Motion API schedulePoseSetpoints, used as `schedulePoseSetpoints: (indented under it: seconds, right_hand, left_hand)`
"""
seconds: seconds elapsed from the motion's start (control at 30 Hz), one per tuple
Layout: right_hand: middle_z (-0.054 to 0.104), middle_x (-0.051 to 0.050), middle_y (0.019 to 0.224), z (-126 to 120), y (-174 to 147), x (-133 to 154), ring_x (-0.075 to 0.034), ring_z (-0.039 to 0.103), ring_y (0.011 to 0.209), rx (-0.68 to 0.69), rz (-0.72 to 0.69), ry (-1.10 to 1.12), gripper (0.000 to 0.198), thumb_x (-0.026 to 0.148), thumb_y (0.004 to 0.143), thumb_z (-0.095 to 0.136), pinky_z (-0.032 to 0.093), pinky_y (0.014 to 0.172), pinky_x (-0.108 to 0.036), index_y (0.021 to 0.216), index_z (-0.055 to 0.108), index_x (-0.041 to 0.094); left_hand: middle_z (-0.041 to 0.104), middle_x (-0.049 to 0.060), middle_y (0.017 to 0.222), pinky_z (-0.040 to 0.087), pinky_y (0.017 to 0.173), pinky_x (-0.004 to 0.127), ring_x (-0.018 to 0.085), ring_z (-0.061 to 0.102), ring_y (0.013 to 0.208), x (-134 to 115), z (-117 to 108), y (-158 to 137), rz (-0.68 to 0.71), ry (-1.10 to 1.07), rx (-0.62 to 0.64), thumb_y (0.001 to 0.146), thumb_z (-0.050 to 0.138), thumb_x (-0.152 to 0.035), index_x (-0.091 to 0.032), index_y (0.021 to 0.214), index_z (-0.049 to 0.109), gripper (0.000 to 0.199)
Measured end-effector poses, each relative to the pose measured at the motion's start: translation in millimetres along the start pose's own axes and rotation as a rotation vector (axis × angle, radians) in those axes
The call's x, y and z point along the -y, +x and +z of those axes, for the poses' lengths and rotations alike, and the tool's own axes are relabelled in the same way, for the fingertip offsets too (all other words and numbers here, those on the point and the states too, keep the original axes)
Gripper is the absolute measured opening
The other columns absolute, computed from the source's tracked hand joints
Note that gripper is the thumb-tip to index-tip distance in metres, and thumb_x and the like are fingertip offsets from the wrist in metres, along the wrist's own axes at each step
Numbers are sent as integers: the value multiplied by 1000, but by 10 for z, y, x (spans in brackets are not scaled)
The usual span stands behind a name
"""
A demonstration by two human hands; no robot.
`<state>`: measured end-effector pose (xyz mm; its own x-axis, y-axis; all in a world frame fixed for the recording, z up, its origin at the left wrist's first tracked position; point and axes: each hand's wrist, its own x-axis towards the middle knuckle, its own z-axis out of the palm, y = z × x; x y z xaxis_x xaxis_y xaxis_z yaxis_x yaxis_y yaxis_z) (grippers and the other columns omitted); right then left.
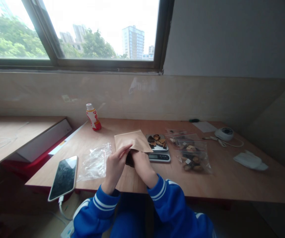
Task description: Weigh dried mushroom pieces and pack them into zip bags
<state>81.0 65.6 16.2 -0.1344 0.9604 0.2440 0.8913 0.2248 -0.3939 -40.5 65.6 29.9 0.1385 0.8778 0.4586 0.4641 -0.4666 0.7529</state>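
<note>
A brown paper bag is over the table in front of me. My left hand grips its near edge, with thumb and fingers closed on the paper. My right hand reaches into the bag's mouth, so its fingers are hidden and I cannot see whether they hold anything. Just right of the bag is a digital kitchen scale, partly covered by the bag's corner. Dried brown slices, perhaps mushroom, lie on its plate. Beside my left hand lies a crumpled clear plastic bag.
Clear zip bags of dried brown pieces lie right of the scale. Farther right are a white dome camera with its cable and a white crumpled packet. A red-and-white bottle stands at the back left. A plugged-in phone overhangs the front-left edge.
</note>
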Motion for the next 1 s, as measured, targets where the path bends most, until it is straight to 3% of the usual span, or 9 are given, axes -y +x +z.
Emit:
schedulePoseSetpoints:
  seconds: [0.07, 0.17, 0.37, 0.5, 0.6, 0.67, 0.8, 1.0]
  right_hand:
    - [71, -18, 89, -77, -87, 47, -29, 69, 80, 26, 44, -66, 36, -2, 87, 36, 56, 73, -41, 106, 65, 9]
    - [69, -17, 99, -152, -189, 82, -28, 68, 87, 36, 51, -168, 36, 0, 88, 42, 55, 74, -37, 117, 60, 12]
    - [67, -9, 96, -256, -410, 22, -23, 63, 90, -134, -111, -93, 22, 9, 90, 49, 53, 80, -35, 104, 64, 19]
    - [68, -4, 93, -390, -597, -167, -19, 64, 88, -363, -191, 282, 12, 20, 92, 54, 52, 80, -31, 98, 64, 22]
    - [68, -3, 88, -436, -671, -525, -18, 63, 78, -627, -43, 331, 12, 31, 90, 58, 51, 73, -29, 94, 63, 21]
    - [67, -4, 85, -405, -664, -826, -18, 62, 74, -696, 61, 244, 17, 35, 90, 57, 50, 71, -31, 94, 63, 20]
    - [65, -8, 89, -247, -534, -1294, -24, 59, 86, -578, 103, 21, 22, 35, 92, 52, 47, 79, -37, 87, 67, 19]
    - [57, -13, 117, -30, -338, -1451, -30, 51, 109, -470, 138, -217, 18, 25, 89, 55, 41, 90, -42, 100, 69, 20]
  left_hand:
    - [75, -3, 103, 55, 73, 24, 19, 70, 93, -2, -3, 15, 0, -22, -2, 88, 53, -28, -28, 107, 70, 26]
    - [75, -2, 102, 55, 75, 24, 20, 71, 92, -10, -1, 32, -5, -41, 5, 88, 54, -29, -27, 106, 71, 25]
    - [76, -2, 94, 54, 69, 22, 17, 71, 82, -28, -29, 50, -33, -25, 9, 87, 54, -30, -27, 107, 71, 26]
    - [76, -3, 93, 52, 68, 21, 16, 71, 81, -11, -80, 86, -42, -11, 14, 88, 53, -30, -27, 109, 70, 28]
    - [76, -2, 98, 52, 73, 23, 18, 70, 89, 28, -104, 119, -62, -1, -20, 87, 53, -34, -28, 108, 70, 27]
    - [75, -2, 102, 51, 77, 24, 19, 69, 94, 54, -103, 136, -69, 1, -40, 87, 54, -35, -28, 106, 71, 27]
    - [75, -2, 102, 51, 78, 26, 19, 69, 95, 78, -75, 145, -65, 7, -35, 87, 54, -35, -28, 106, 71, 26]
    - [74, -2, 104, 50, 77, 26, 19, 69, 95, 72, -84, 140, -64, 10, -22, 87, 54, -35, -30, 106, 71, 26]
